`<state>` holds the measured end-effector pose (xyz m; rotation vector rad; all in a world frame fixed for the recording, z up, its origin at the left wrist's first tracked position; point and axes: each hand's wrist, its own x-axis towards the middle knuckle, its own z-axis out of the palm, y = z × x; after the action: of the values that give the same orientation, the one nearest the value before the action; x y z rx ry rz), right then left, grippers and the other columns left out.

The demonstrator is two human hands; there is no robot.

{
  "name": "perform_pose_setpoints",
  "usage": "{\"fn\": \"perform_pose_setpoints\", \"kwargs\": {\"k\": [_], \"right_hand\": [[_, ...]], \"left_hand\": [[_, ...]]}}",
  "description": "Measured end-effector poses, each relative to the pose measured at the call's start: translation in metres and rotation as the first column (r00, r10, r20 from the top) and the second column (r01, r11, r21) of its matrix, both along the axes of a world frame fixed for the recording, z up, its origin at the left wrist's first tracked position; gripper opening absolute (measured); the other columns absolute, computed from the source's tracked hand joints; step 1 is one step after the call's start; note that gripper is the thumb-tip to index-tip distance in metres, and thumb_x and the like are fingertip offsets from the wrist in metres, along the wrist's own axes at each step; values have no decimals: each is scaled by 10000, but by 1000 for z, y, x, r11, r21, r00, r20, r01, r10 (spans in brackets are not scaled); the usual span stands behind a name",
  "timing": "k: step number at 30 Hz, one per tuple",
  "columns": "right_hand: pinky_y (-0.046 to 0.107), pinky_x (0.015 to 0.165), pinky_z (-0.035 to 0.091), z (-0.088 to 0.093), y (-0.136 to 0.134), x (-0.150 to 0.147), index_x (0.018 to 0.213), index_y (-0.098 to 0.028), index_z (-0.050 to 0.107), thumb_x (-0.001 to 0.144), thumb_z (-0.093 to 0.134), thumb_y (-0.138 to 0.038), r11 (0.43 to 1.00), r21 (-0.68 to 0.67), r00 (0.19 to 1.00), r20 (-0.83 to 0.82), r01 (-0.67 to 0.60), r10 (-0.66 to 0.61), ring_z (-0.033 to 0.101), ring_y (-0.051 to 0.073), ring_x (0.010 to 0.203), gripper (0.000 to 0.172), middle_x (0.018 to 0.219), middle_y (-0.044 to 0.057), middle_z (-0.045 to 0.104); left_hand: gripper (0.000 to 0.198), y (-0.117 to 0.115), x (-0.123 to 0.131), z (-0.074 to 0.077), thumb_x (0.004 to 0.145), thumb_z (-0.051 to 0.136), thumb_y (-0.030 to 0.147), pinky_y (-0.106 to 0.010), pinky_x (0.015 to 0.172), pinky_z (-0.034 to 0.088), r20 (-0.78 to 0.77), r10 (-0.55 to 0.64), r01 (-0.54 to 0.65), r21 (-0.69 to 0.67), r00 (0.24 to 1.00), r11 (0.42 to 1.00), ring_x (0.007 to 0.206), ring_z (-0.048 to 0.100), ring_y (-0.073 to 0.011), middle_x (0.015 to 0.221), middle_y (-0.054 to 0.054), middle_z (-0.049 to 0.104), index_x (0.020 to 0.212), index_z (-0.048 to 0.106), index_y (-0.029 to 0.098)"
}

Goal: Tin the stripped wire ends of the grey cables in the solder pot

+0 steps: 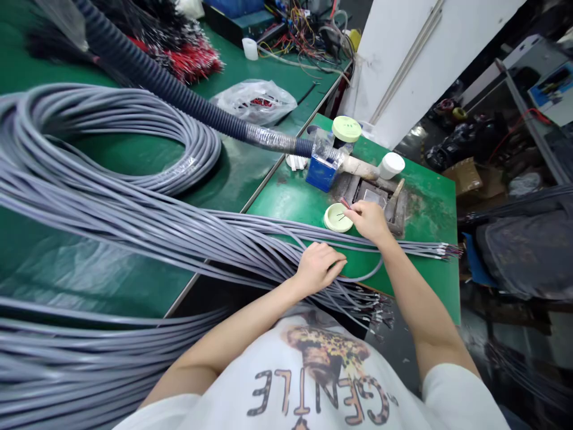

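Note:
My right hand [367, 220] pinches the end of a grey cable, its thin stripped wires [344, 204] pointing over a small cream dish [336, 224]. Dark wire tips lie at the dish's inside. My left hand [319, 266] rests with curled fingers on the bundle of grey cables [250, 242]; whether it grips one is hidden. One cable curves between the two hands. Just behind my right hand is a dirty metal tray [400, 224] with a soldering pot [375, 197] in it.
A corrugated hose [179, 89] crosses above the bench to a blue box [321, 173]. White jar [391, 165] and lidded jar [346, 129] stand behind. Large cable coil [197, 161] lies left, near a plastic bag [257, 101]. More cables [89, 358] hang at lower left.

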<state>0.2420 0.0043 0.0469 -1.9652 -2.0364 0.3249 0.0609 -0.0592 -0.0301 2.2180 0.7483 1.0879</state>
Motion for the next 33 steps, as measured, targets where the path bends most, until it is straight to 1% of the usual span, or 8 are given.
{"fn": "perform_pose_setpoints", "kwargs": {"k": [4, 9, 15, 19, 21, 23, 27, 33], "right_hand": [[285, 571, 258, -4, 10, -8, 646, -177, 660, 868, 537, -361, 995, -100, 976, 216, -4, 25, 525, 153, 660, 314, 722, 29, 632], [288, 600, 298, -5, 14, -13, 768, -183, 714, 884, 519, -365, 987, -160, 935, 351, 15, 42, 588, 186, 752, 291, 828, 64, 691], [282, 620, 323, -3, 13, -15, 804, -179, 726, 887, 513, -360, 989, -150, 931, 362, 13, 43, 594, 198, 791, 291, 857, 79, 697], [280, 590, 300, 11, 12, 7, 739, -177, 720, 873, 519, -372, 998, -58, 949, 314, -1, 19, 566, 172, 708, 310, 783, 56, 679], [279, 581, 299, 19, 13, 27, 716, -175, 718, 864, 521, -381, 998, -14, 944, 325, 62, -54, 557, 167, 679, 321, 751, 52, 671], [281, 580, 306, 21, 16, 49, 698, -173, 718, 852, 526, -386, 986, -2, 919, 362, 168, -155, 567, 179, 679, 325, 736, 59, 674], [291, 608, 356, 12, 26, 82, 749, -177, 739, 835, 526, -389, 934, -19, 846, 431, 358, -315, 617, 223, 732, 313, 762, 88, 702], [316, 703, 435, -4, 42, 95, 830, -173, 748, 828, 516, -383, 894, -41, 801, 466, 445, -377, 657, 263, 848, 313, 882, 137, 724]], "left_hand": [[163, 0, 4, -8, 911, 518, 283, -334, 640, 308, -97, 8, 6, 138, 995, 990, 685, 540, -147, 739, -18, 680, 922, 657, 198], [160, 1, 4, -9, 912, 515, 283, -333, 636, 295, -108, 17, 3, 179, 994, 984, 674, 527, -143, 724, -9, 667, 920, 651, 199], [162, 1, 3, -10, 910, 513, 281, -332, 635, 288, -111, 9, 10, 175, 994, 984, 678, 528, -141, 719, -11, 656, 925, 648, 193], [160, 1, 3, -10, 907, 511, 277, -336, 638, 282, -101, -2, 18, 153, 995, 988, 684, 532, -147, 723, -21, 658, 933, 647, 196], [160, 1, 3, -11, 906, 512, 277, -336, 640, 283, -92, -5, 19, 150, 996, 989, 685, 532, -148, 723, -24, 658, 939, 648, 198], [158, 0, 3, -12, 904, 516, 275, -333, 643, 285, -86, -8, 21, 151, 996, 988, 686, 532, -148, 724, -25, 659, 945, 649, 200], [143, 0, 3, -13, 895, 533, 262, -329, 651, 284, -75, -23, 34, 144, 997, 989, 691, 528, -148, 740, -26, 666, 953, 649, 203], [124, 0, 3, -12, 890, 541, 246, -329, 650, 279, -85, -22, 35, 164, 996, 986, 683, 519, -146, 726, -21, 662, 946, 639, 196]]}}
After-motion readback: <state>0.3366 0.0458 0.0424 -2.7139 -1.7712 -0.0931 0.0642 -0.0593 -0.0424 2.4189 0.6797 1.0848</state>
